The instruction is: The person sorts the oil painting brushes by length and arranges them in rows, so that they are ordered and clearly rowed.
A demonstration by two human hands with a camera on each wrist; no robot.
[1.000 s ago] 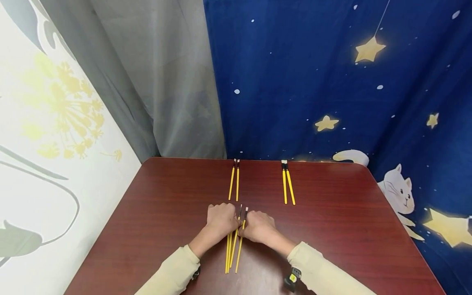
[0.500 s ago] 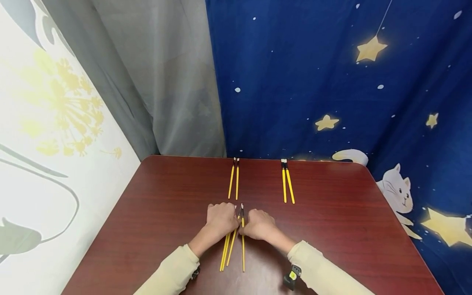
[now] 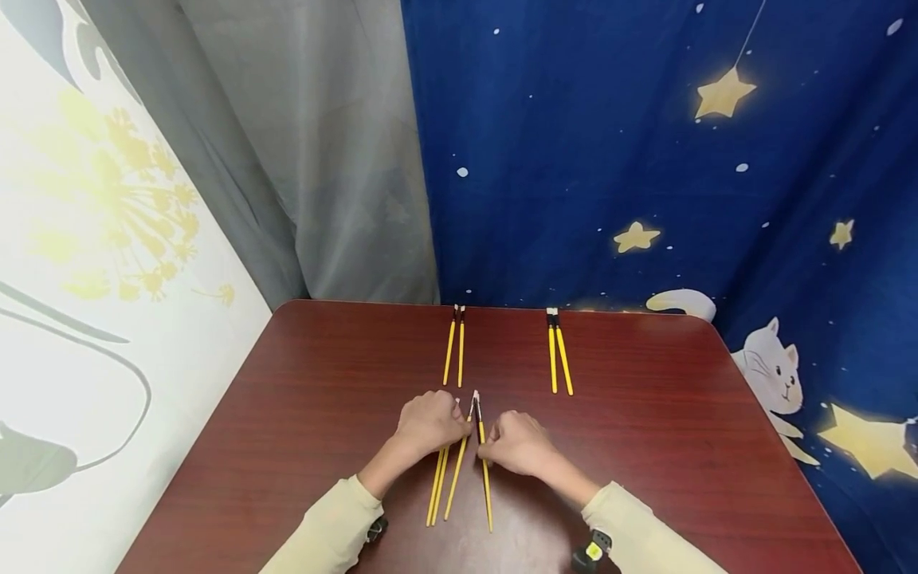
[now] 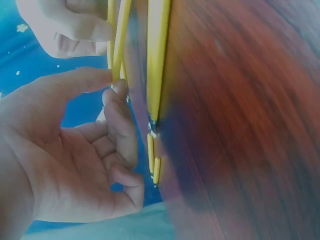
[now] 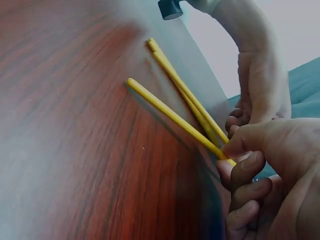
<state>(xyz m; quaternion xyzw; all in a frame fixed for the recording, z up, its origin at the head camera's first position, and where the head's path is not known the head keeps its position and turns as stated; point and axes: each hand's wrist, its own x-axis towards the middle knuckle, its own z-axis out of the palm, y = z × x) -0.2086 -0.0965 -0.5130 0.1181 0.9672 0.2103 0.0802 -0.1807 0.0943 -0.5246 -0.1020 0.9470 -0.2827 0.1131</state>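
Observation:
Thumb and forefinger of my left hand (image 3: 430,422) pinch a thin paintbrush (image 3: 457,474) with a yellow handle, dark ferrule and pale tip. My right hand (image 3: 518,442) pinches another yellow paintbrush (image 3: 488,498); its tip nearly meets the first brush's tip, and the handles spread toward me. Two more yellow paintbrushes (image 3: 436,494) lie side by side on the table below my left hand, their upper parts mostly hidden by it. In the left wrist view this pair of paintbrushes (image 4: 156,60) is apart from my left fingers (image 4: 122,120). The right wrist view shows the right-hand brush (image 5: 172,114) in my fingertips.
On the dark red table (image 3: 323,383), two thin paintbrushes (image 3: 453,351) lie near the far edge. Two wider paintbrushes (image 3: 558,355) lie right of them, tips also at that edge. A grey curtain (image 3: 358,159) and a blue star-patterned curtain (image 3: 559,159) hang behind.
My right hand has shifted slightly right with its paintbrush, whose handle end has swung rightward away from the others. The left-hand brush and the pair under it have moved slightly left.

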